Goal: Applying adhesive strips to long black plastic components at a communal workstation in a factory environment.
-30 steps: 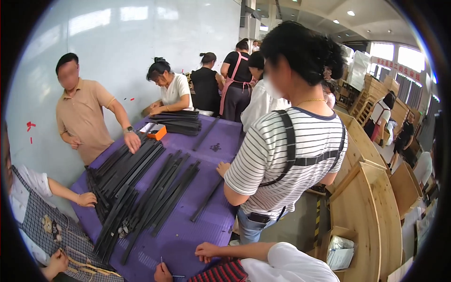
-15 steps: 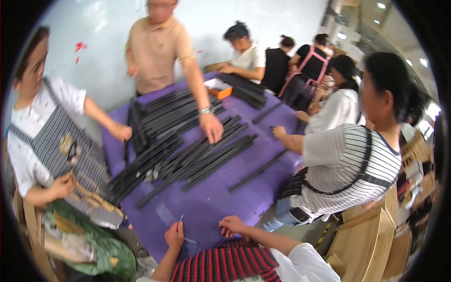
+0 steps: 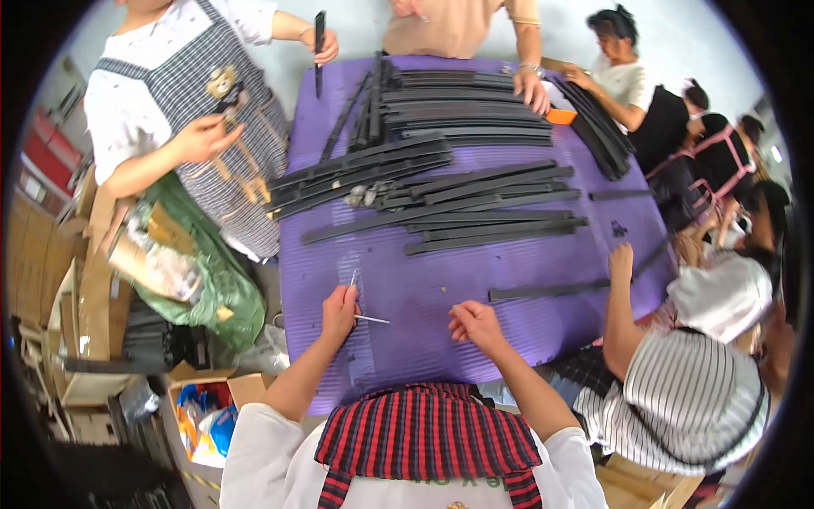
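Left hand: at the near part of the table, the left hand (image 3: 340, 312) pinches a thin metal rod (image 3: 374, 320) between thumb and curled fingers; the grip itself is covered.
Rod: over the purple table (image 3: 407, 276), one pale length pointing right, another upward from the fist; whether these are one bent piece or two cannot be told.
Right hand: the right hand (image 3: 476, 327), above the table, fingers loosely curled; whether anything lies between them cannot be told.
Lone strip: a single black strip (image 3: 547, 290), to the right hand's right, its far end passing behind a co-worker's forearm (image 3: 620, 284).
Strip pile: black strips (image 3: 500, 222) beyond both hands, overlapping, so their number is unclear.
Grey pieces: small grey pieces (image 3: 365, 195) beside the strips, too small to identify.
Co-worker opposite: tan shirt (image 3: 458, 30), head cut off by the upper edge.
Green bag: contents of the green bag (image 3: 239, 310), lower left, indistinct.
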Motion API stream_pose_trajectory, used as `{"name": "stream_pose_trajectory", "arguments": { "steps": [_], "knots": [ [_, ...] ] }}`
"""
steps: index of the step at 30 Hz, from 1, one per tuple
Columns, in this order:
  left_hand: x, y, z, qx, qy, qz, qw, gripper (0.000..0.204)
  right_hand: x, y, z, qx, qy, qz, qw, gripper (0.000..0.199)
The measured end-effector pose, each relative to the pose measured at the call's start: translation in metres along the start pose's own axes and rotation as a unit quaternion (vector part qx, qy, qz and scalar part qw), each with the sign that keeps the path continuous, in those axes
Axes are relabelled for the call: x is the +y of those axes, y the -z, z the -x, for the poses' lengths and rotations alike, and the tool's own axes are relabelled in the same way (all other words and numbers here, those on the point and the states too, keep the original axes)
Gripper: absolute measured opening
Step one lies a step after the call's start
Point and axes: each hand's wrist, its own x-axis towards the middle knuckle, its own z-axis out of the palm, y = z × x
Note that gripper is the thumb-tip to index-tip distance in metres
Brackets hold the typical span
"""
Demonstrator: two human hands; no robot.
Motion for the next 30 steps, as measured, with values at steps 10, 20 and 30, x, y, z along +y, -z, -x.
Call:
{"name": "stream_pose_trajectory", "arguments": {
  "steps": [10, 20, 30],
  "knots": [
    [0.059, 0.011, -0.047, 0.197, 0.049, 0.238, 0.95, 0.023, 0.026, 0.02, -0.01, 0.018, 0.087, 0.039, 0.995, 0.017],
    [0.063, 0.04, -0.142, 0.216, 0.123, 0.246, 0.937, 0.03, 0.028, 0.013, -0.005, 0.056, 0.131, 0.054, 0.988, 0.017],
    [0.059, 0.03, -0.115, 0.02, -0.37, -0.425, 0.826, 0.026, 0.029, 0.013, -0.009, 0.129, 0.094, 0.104, 0.982, 0.02]
  ]
}}
